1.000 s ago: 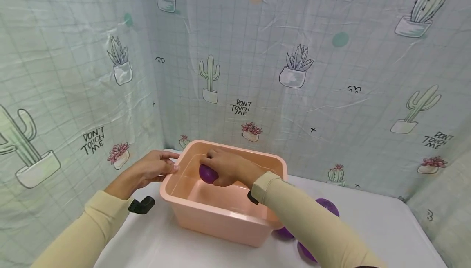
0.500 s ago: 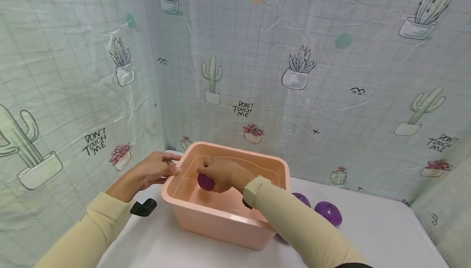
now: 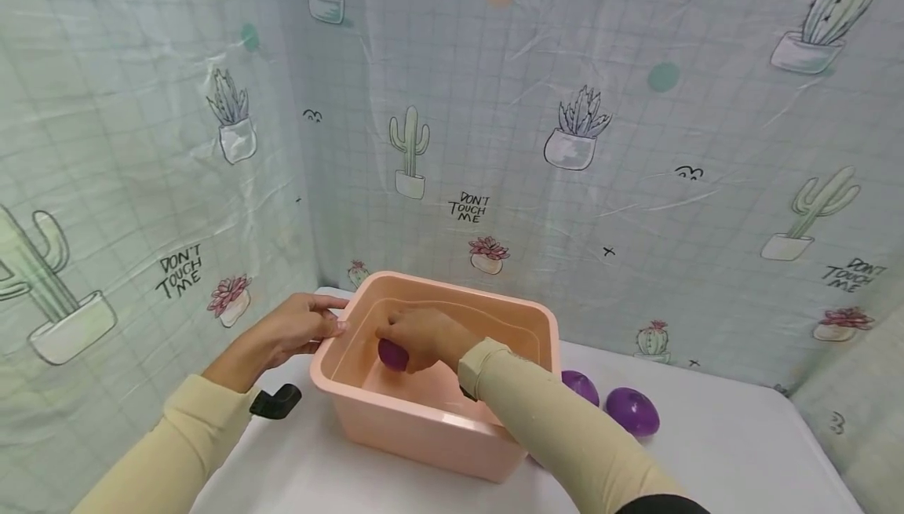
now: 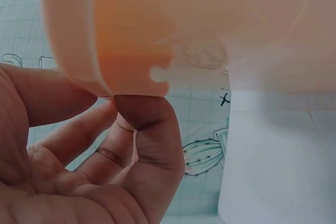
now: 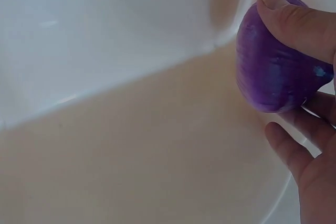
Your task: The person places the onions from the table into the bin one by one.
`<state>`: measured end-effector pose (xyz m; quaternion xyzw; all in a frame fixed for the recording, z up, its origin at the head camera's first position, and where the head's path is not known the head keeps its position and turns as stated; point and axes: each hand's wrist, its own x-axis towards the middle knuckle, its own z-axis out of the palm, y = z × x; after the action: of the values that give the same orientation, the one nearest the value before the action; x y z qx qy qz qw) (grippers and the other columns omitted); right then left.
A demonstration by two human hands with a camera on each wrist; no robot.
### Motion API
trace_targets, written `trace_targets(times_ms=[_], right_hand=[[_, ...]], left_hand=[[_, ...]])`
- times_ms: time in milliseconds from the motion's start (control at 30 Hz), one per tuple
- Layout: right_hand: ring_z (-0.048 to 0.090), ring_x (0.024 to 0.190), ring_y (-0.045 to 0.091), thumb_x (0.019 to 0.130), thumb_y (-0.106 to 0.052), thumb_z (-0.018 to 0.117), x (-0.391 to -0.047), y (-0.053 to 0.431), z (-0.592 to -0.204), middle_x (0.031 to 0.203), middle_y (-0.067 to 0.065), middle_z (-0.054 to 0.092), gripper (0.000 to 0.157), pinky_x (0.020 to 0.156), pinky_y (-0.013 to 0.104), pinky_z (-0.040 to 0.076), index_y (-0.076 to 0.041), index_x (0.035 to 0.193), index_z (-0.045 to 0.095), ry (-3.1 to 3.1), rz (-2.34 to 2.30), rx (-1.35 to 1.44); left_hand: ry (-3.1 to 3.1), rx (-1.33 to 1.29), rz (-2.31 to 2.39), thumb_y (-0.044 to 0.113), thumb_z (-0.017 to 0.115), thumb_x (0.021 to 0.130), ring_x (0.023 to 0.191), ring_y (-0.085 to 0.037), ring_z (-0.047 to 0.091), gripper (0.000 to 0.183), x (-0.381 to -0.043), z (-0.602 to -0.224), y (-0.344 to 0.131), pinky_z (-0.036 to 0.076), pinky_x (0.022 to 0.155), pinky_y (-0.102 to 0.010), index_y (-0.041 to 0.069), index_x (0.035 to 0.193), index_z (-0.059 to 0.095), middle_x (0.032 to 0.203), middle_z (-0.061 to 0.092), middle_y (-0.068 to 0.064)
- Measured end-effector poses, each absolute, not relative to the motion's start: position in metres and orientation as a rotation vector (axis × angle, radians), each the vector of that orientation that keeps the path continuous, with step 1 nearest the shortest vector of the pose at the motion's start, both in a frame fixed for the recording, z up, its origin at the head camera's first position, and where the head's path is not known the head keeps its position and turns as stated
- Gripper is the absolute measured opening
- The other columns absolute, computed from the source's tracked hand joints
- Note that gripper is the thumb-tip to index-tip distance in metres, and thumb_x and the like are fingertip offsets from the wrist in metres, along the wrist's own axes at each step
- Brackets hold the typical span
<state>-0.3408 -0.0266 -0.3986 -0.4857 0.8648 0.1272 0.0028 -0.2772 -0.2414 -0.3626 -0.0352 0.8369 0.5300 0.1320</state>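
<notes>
A peach plastic tub (image 3: pixel 417 437) stands on the white table. My left hand (image 3: pixel 300 324) pinches the tub's left rim between thumb and fingers; the left wrist view shows the bent fingers (image 4: pixel 157 150) against the rim's underside. Inside the tub, toward its left end, my right hand (image 3: pixel 424 335) grips a glossy purple onion (image 3: pixel 392 355). From the right wrist, the onion (image 5: pixel 273 61) appears round with a tapered end, thumb across its top and fingers beneath, low over the tub floor (image 5: pixel 157 161).
Two more purple onions, one (image 3: pixel 581 386) beside the tub and another (image 3: pixel 632 412) farther right, lie on the white table (image 3: pixel 734 435). A sliver of purple shows under my right forearm. A cactus-print curtain (image 3: pixel 600 208) hangs behind and to the left.
My right hand has lowered the onion deeper into the tub, slightly leftward. My right forearm has shifted, uncovering the onions on the table. The left hand keeps its hold on the rim.
</notes>
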Motion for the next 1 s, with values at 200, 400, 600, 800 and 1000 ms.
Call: trace_targets(times_ms=[200, 400, 600, 800, 1000], right_hand=[[0.06, 0.099, 0.015, 0.075, -0.035, 0.085, -0.339, -0.026, -0.403, 0.11, -0.001, 0.058, 0.055, 0.083, 0.027, 0.053, -0.027, 0.119, 0.054, 2.69, 0.427, -1.507], [0.058, 0.094, 0.011, 0.076, -0.041, 0.083, -0.341, -0.023, -0.398, 0.109, -0.004, 0.056, 0.059, 0.078, 0.024, 0.052, -0.027, 0.125, 0.054, 2.684, 0.408, -1.476], [0.059, 0.097, 0.012, 0.078, -0.036, 0.08, -0.34, -0.01, -0.369, 0.114, -0.004, 0.057, 0.057, 0.083, 0.025, 0.052, -0.025, 0.127, 0.053, 2.708, 0.336, -1.455], [0.057, 0.122, 0.02, 0.082, -0.038, 0.077, -0.336, 0.014, -0.333, 0.134, 0.001, 0.057, 0.068, 0.104, 0.034, 0.048, -0.021, 0.141, 0.05, 2.742, 0.233, -1.44], [0.057, 0.122, 0.021, 0.082, -0.036, 0.078, -0.332, 0.049, -0.305, 0.133, 0.003, 0.057, 0.066, 0.104, 0.038, 0.048, -0.017, 0.14, 0.052, 2.797, 0.084, -1.45]], left_hand=[[2.43, -0.098, 1.524, 0.018, 0.067, 0.091, 0.081, -0.018, 0.064, 0.059, -0.275, -0.363, -0.238, 0.059, 0.073, -0.031, 0.002, 0.145, 0.047, 0.097, 0.062, -0.011], [2.427, -0.078, 1.527, 0.017, 0.066, 0.092, 0.081, -0.017, 0.062, 0.058, -0.275, -0.361, -0.234, 0.059, 0.073, -0.03, 0.002, 0.144, 0.047, 0.095, 0.062, -0.009], [2.426, -0.086, 1.513, 0.015, 0.067, 0.091, 0.081, -0.017, 0.063, 0.058, -0.276, -0.359, -0.233, 0.06, 0.075, -0.032, 0.001, 0.144, 0.048, 0.095, 0.06, -0.008], [2.447, -0.09, 1.483, 0.015, 0.067, 0.091, 0.081, -0.017, 0.06, 0.057, -0.279, -0.358, -0.234, 0.06, 0.076, -0.032, 0.002, 0.143, 0.049, 0.095, 0.058, -0.009], [2.453, -0.097, 1.477, 0.017, 0.067, 0.092, 0.081, -0.017, 0.06, 0.058, -0.28, -0.359, -0.24, 0.059, 0.075, -0.031, 0.002, 0.144, 0.047, 0.096, 0.058, -0.009]])
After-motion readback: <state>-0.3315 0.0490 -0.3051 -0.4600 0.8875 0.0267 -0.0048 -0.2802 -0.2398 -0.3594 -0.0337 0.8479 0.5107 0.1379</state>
